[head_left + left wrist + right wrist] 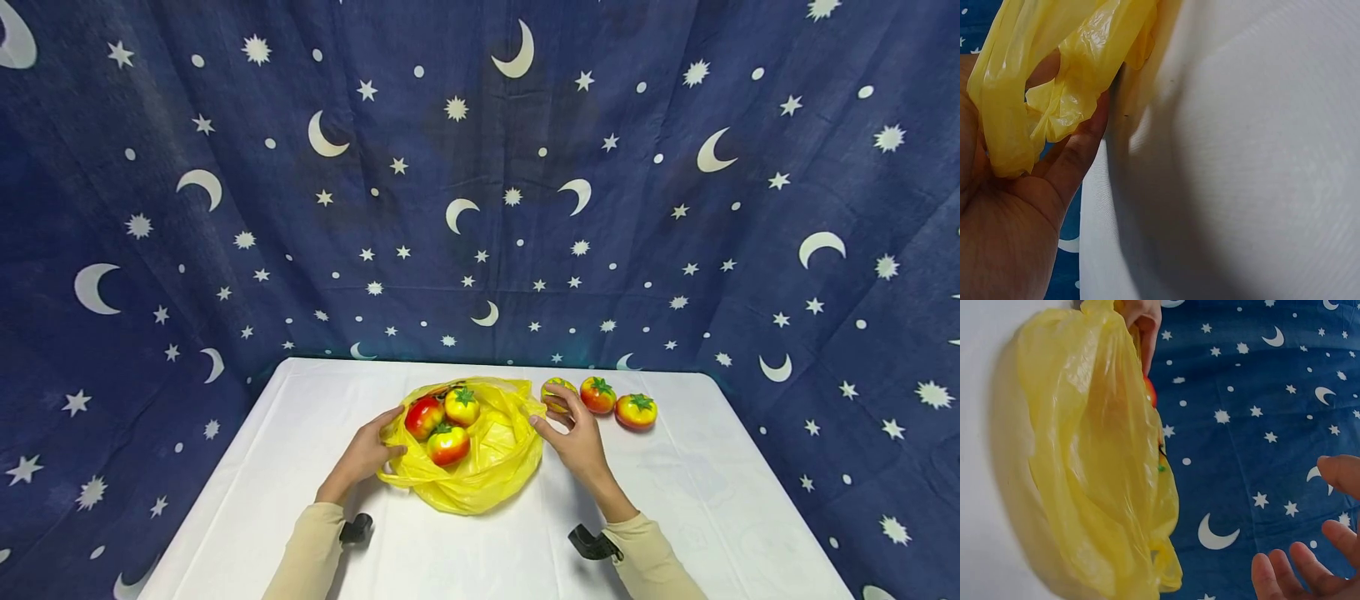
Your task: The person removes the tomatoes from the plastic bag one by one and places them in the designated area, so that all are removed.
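Observation:
A yellow plastic bag (480, 487) lies spread on the table with its mouth facing up. Inside it sit three red-and-yellow tomatoes (448, 447) with green star-shaped tops. My left hand (365, 448) holds the bag's left rim between thumb and fingers; in the left wrist view a fold of the bag (1007, 119) runs across the palm. My right hand (573, 433) is by the bag's right rim, fingers spread and holding nothing. In the right wrist view a gap shows between its fingers (1313, 569) and the bag.
Behind my right hand's fingers is a tomato (553, 390), partly hidden. Two more tomatoes (636, 412) stand to its right, near the back of the white-covered table (675, 500). A blue curtain (480, 275) with moons and stars hangs behind.

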Action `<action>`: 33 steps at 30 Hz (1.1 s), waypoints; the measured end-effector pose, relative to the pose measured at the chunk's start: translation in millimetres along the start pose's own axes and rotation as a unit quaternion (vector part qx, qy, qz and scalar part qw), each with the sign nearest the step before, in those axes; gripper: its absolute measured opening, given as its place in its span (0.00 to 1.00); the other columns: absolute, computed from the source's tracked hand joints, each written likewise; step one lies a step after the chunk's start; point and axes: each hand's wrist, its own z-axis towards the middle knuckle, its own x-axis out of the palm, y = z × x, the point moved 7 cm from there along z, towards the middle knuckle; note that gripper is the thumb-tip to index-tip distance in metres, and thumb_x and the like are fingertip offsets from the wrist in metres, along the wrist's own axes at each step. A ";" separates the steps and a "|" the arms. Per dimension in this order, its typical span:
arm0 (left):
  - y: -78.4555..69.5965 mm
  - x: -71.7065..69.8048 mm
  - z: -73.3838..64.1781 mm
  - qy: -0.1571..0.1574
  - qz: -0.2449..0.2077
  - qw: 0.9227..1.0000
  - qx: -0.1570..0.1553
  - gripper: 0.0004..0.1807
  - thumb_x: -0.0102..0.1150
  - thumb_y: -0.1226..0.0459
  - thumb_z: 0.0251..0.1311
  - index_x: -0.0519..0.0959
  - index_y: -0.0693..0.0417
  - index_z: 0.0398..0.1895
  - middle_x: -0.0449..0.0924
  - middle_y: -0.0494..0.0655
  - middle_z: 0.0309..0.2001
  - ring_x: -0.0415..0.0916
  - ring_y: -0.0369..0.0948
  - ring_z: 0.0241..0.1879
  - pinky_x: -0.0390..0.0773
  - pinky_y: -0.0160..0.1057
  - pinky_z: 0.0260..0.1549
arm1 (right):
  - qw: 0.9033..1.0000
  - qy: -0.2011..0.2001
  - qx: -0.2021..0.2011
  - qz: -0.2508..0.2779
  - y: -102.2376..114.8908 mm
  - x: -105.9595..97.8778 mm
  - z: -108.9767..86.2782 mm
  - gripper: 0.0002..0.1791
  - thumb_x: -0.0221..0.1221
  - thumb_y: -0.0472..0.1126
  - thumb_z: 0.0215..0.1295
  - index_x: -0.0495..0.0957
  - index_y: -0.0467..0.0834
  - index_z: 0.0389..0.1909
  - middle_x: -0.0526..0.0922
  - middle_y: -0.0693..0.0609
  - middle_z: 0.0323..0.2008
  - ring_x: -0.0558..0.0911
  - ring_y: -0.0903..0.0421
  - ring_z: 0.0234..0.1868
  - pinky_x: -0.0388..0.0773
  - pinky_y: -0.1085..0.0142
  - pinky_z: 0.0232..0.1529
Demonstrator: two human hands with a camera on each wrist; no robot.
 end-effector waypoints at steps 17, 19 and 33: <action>0.0 -2.3 -3.8 -0.005 0.003 1.000 0.008 0.42 0.67 0.70 0.52 0.64 0.49 0.73 0.62 0.56 0.74 0.55 0.59 0.74 0.54 0.62 0.72 | 0.995 0.078 0.056 0.038 -47.9 54.5 4.8 0.30 0.67 0.36 0.60 0.70 0.37 0.63 0.72 0.36 0.64 0.74 0.38 0.64 0.71 0.43 0.65; 0.9 -2.0 -3.4 -0.005 0.002 1.000 0.007 0.42 0.67 0.70 0.53 0.64 0.49 0.73 0.62 0.55 0.74 0.55 0.58 0.74 0.54 0.62 0.72 | 0.994 0.081 0.058 0.040 -56.3 59.7 5.7 0.30 0.67 0.38 0.59 0.72 0.39 0.63 0.73 0.38 0.64 0.74 0.40 0.64 0.71 0.42 0.65; 0.3 -0.8 -5.5 -0.012 -0.003 1.000 0.018 0.41 0.68 0.70 0.52 0.66 0.49 0.72 0.64 0.55 0.73 0.57 0.59 0.74 0.55 0.62 0.72 | 0.990 0.122 0.067 0.023 -73.0 87.3 3.2 0.32 0.66 0.42 0.61 0.70 0.37 0.65 0.72 0.38 0.65 0.74 0.39 0.64 0.76 0.47 0.63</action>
